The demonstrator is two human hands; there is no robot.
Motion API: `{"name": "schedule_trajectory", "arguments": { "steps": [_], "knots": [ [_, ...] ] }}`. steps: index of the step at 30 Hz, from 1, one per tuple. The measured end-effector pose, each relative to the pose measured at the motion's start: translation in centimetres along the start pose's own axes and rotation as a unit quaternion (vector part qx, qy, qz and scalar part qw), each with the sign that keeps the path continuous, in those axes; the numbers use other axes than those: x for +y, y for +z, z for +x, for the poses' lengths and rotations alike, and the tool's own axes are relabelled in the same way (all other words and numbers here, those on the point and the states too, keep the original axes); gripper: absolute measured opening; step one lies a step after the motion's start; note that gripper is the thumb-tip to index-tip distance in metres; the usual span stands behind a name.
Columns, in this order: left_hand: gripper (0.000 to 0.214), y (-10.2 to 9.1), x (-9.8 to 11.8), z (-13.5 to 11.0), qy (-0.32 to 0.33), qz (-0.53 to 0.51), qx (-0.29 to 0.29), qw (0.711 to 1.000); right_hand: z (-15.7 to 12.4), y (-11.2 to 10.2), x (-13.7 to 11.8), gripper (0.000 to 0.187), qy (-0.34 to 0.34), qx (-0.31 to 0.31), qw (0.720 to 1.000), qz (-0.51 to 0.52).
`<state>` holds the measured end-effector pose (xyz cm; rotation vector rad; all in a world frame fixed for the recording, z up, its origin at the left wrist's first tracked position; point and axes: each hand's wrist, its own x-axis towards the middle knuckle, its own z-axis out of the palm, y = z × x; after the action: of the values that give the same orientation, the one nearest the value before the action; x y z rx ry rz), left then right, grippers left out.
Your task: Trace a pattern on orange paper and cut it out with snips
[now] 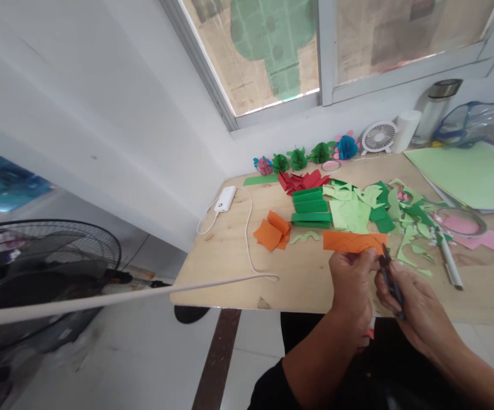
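My left hand (352,282) is closed on the lower edge of an orange paper strip (345,241), which has a wavy line drawn along it. My right hand (415,299) grips a pair of dark scissors (392,283), their blades at the strip's right end. Left of the strip lie a wavy light green cutout (304,237) and some folded orange paper (272,230). Behind it are folded dark green strips (311,206) and a heap of light green scraps (352,208). A pale craft knife or pen (451,262) rests to the right of my right hand.
A white cable (249,245) crosses the table's left side to a power bank (225,199). Along the wall stand paper honeycomb figures (298,159), a small fan (379,138) and a bottle (435,111). Green sheets (473,173) and a tape roll (462,222) lie right.
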<state>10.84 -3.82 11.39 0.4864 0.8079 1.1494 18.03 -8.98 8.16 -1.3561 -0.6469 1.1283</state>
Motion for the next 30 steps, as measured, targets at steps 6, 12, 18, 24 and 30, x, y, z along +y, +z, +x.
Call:
{"name": "schedule_trajectory", "arguments": {
  "steps": [6, 12, 18, 24, 30],
  "knots": [
    [0.023, -0.2, -0.2, 0.4, -0.004, -0.002, 0.000, 1.000, 0.3, 0.0, 0.0, 0.059, -0.006, -0.007, 1.000, -0.012],
    [0.021, -0.5, -0.4, 0.4, -0.009, 0.012, 0.014, 1.000, 0.4, 0.0, 0.3, 0.059, 0.018, -0.006, 1.000, -0.002],
    [0.018, -0.7, -0.5, 0.3, -0.014, -0.007, -0.004, 1.000, 0.1, -0.1, 0.3, 0.061, 0.028, 0.004, 1.000, 0.007],
    [0.021, -0.3, -0.4, -0.1, -0.019, -0.017, -0.011, 1.000, -0.3, -0.3, 0.1, 0.061, 0.025, 0.006, 1.000, 0.001],
    [0.024, -0.3, -0.4, -0.3, -0.019, -0.017, 0.005, 1.000, -0.9, -0.3, 0.2, 0.061, 0.016, 0.000, 1.000, -0.003]
  ]
}}
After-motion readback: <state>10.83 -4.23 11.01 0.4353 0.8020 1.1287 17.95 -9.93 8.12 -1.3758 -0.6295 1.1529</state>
